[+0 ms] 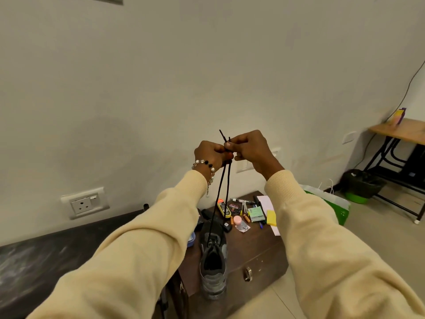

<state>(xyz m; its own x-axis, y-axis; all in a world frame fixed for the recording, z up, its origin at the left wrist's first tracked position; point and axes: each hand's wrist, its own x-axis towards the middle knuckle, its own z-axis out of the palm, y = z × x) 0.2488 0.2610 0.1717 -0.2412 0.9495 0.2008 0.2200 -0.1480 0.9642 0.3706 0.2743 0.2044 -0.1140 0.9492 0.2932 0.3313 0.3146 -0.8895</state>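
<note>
At frame centre, the left hand (210, 153) and right hand (247, 149) pinched the black shoelace (226, 180) ends together, both strands running taut down to the grey shoe (213, 261) on the wooden box (257, 252).

- Lace (220, 185): thin, black and round. Its two strands rise side by side, nearly taut, from the top eyelets of the shoe to the middle of the scene. They are held high, where the left hand (210, 154) and the right hand (248, 149) pinch them together. Two short stiff tips stick up above the fingers, the left one higher.
- Shoe (212, 261): a grey and black trainer, sole down, with its toe far and its heel near. The dark opening faces up. It sits at the near left of the box (259, 254), and its heel reaches past the near edge.
</note>
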